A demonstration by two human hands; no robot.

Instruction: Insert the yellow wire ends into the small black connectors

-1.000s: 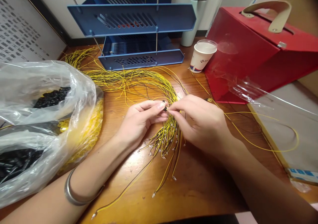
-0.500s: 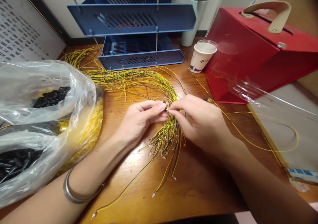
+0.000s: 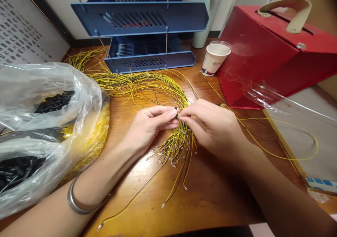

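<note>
My left hand pinches a small black plastic part between thumb and forefinger. Close against it, my right hand is closed in a pinch on a thin yellow wire at the black part; the fingertips hide most of that wire. Beneath both hands runs a thick bundle of yellow and black wires, curving from the back left toward me. Its near ends fan out on the wooden table, many tipped with small clear bulb-like pieces. A few wires reach farther out toward the front edge.
At left are clear plastic bags with small black parts and yellow pieces. A blue tray rack stands behind, beside a paper cup. A red box is at right, near a loose wire loop.
Almost nothing differs. Both hands stay together over the bundle, and the black part is turned slightly between the fingertips. The whole view has shifted very slightly.
</note>
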